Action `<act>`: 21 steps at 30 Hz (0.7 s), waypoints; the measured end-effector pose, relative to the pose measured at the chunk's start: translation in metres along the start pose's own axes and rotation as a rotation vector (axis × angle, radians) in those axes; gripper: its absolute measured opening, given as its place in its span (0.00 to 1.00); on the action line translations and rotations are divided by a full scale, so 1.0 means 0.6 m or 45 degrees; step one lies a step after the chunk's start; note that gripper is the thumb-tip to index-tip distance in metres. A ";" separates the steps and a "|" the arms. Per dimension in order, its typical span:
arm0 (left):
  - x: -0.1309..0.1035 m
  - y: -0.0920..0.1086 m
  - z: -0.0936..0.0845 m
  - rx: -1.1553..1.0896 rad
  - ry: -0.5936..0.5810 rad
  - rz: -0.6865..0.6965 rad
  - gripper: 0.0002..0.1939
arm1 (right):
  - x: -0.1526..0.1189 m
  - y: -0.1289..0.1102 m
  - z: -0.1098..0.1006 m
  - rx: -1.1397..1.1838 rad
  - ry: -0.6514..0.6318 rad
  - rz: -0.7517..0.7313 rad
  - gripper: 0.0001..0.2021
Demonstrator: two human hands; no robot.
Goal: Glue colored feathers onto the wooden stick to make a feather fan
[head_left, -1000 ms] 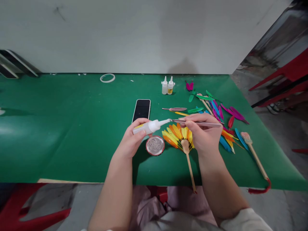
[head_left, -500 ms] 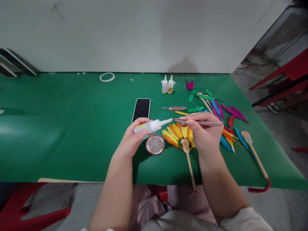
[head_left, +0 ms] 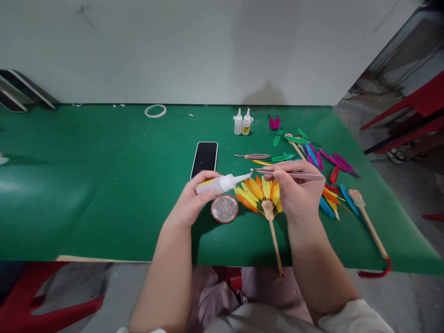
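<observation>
Green counter [head_left: 104,203] under all fingers. Yellow-orange feather fan [head_left: 268,209] lies on it, just left of right fingers, partly hidden by them. Left hand [head_left: 194,196], fingers clamped on white bottle [head_left: 219,184]; right hand [head_left: 300,189], fingers clamped on tweezers [head_left: 305,175]. Red-rimmed round dish [head_left: 225,209] just below left fingers. Tiny pale bead [head_left: 251,170] at tweezers' tip, left of right fingers, near nozzle [head_left: 242,177].

Pale wall [head_left: 173,51], green tabletop [head_left: 104,194], red chair [head_left: 24,296], grey floor [head_left: 128,286].

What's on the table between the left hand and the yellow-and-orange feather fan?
In the head view, a round, red-rimmed dish sits on the table between the left hand and the feather fan. The held bottle sticks out above.
</observation>
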State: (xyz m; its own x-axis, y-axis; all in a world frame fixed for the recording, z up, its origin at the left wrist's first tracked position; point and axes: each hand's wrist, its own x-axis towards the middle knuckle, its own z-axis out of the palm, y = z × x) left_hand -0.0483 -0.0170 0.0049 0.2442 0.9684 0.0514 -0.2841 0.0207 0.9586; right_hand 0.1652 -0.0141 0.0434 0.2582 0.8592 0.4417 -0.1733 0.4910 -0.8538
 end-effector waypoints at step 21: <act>-0.006 0.011 0.007 0.185 -0.217 -0.025 0.17 | -0.002 -0.004 -0.001 -0.158 0.017 0.071 0.08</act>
State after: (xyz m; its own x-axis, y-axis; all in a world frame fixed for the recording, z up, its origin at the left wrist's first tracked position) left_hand -0.0472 -0.0215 0.0124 0.4047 0.9120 0.0673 -0.1439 -0.0092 0.9895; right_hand 0.1657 -0.0164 0.0451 0.2643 0.8822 0.3897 -0.0690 0.4203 -0.9048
